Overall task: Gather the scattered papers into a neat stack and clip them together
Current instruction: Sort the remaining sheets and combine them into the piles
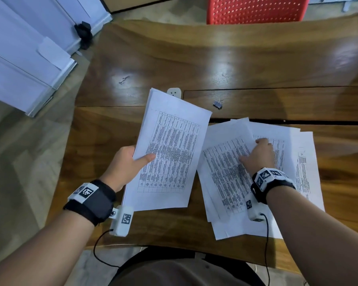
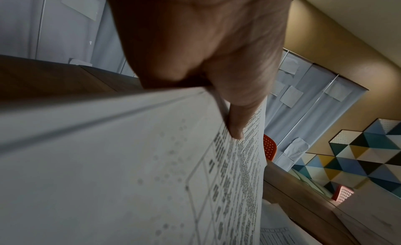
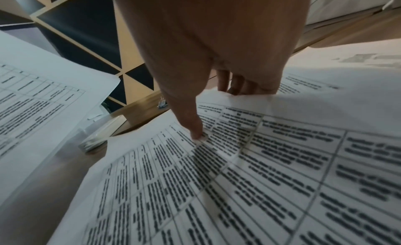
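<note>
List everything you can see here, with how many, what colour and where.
held stack: one, white printed sheets, in the left hand over the table's left part
loose papers: several overlapping, white printed, spread on the table at right
binder clip: one, silvery, on the table beyond the papers
socket: one, white, set in the table, partly under the held stack's far corner
table: one, brown wood
chair: one, red, perforated, beyond the table
cabinets: white, on the floor at left
left hand: grips the held stack, thumb on top
right hand: pinches a sheet of the loose papers
wrist cameras: two, white, one on each wrist
</note>
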